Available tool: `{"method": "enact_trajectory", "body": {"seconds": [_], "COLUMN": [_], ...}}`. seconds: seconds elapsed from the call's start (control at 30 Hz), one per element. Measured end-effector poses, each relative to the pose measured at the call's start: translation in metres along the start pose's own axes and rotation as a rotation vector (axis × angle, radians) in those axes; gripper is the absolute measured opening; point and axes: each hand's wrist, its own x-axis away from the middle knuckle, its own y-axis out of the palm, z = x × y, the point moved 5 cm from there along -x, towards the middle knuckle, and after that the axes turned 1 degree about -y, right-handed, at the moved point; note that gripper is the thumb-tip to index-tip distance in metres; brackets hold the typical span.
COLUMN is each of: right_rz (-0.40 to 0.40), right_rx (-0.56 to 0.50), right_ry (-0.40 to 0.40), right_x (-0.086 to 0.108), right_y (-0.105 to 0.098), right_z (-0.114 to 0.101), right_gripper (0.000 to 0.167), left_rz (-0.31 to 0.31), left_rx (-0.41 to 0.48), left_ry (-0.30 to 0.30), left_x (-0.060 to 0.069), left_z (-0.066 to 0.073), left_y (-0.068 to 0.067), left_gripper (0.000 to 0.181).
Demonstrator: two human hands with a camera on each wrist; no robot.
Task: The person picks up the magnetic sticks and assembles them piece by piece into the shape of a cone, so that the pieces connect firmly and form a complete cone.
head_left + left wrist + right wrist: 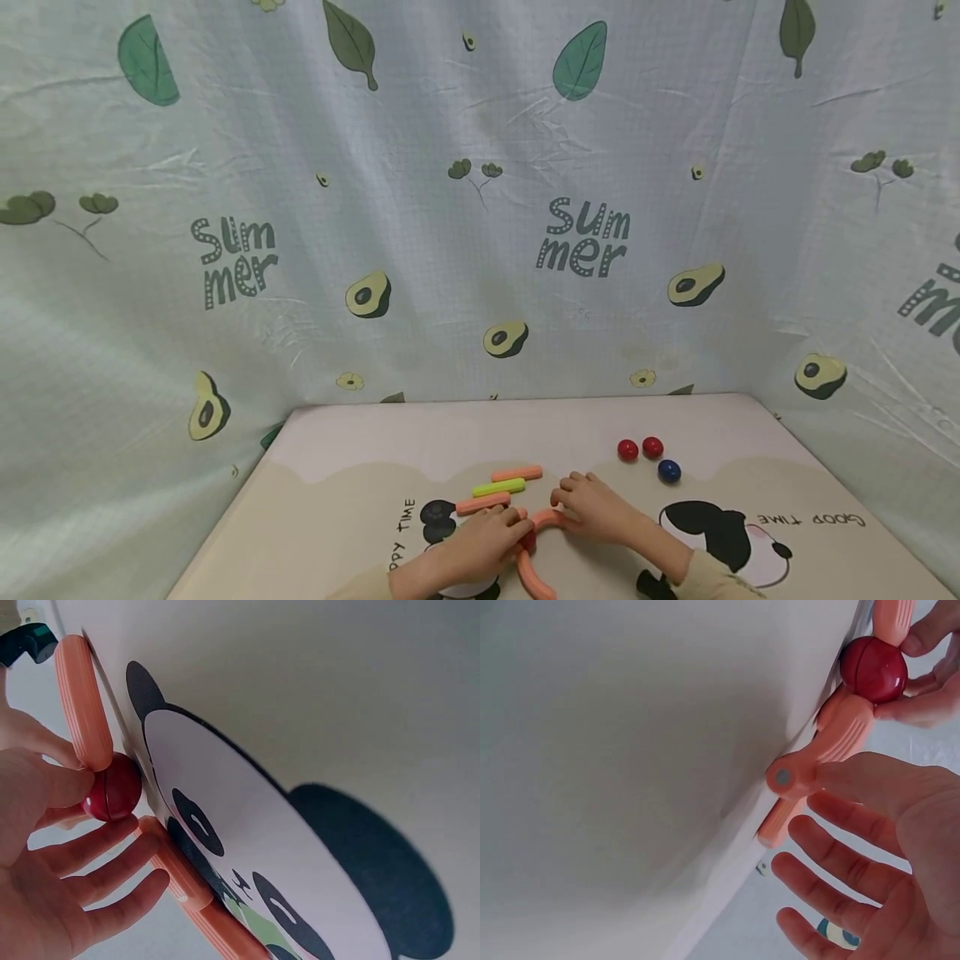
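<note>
My left hand (487, 542) pinches a red ball (120, 791) between thumb and fingers, just above the mat. One curved orange rod (534, 579) meets the ball on the near side. A second curved orange rod (840, 735) runs from the ball toward my right hand (600, 510). The thumb and index finger of that hand pinch its free end, where a grey disc shows. In the left wrist view, another orange stick (180, 870) lies beyond the left fingertips; the head view partly hides it behind the hand.
Beyond the left hand lie an orange stick (482, 503), a yellow-green stick (498, 487) and a farther orange stick (525, 472). Two red balls (627, 450) and a dark blue ball (669, 472) sit at the back right. A printed curtain (435, 250) surrounds the table (345, 433).
</note>
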Motion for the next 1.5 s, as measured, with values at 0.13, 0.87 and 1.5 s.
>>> {"method": "enact_trajectory", "body": {"seconds": [0.13, 0.87, 1.5], "right_rz": [0.005, 0.234, 0.339], "right_rx": [-0.025, 0.096, 0.167], "right_ry": [0.024, 0.182, 0.302], "right_x": [0.002, 0.021, 0.024], "right_y": [-0.001, -0.012, -0.005], "right_z": [0.008, 0.059, 0.1], "right_gripper": [0.013, 0.018, 0.025], "left_rz": [0.008, 0.029, 0.048], "left_rx": [0.002, 0.052, 0.057], "left_ry": [0.017, 0.028, 0.051], "left_x": [0.001, 0.002, 0.001], "left_z": [0.0, -0.001, 0.001], "left_y": [-0.001, 0.001, 0.0], "left_gripper": [0.022, 0.019, 0.02]}}
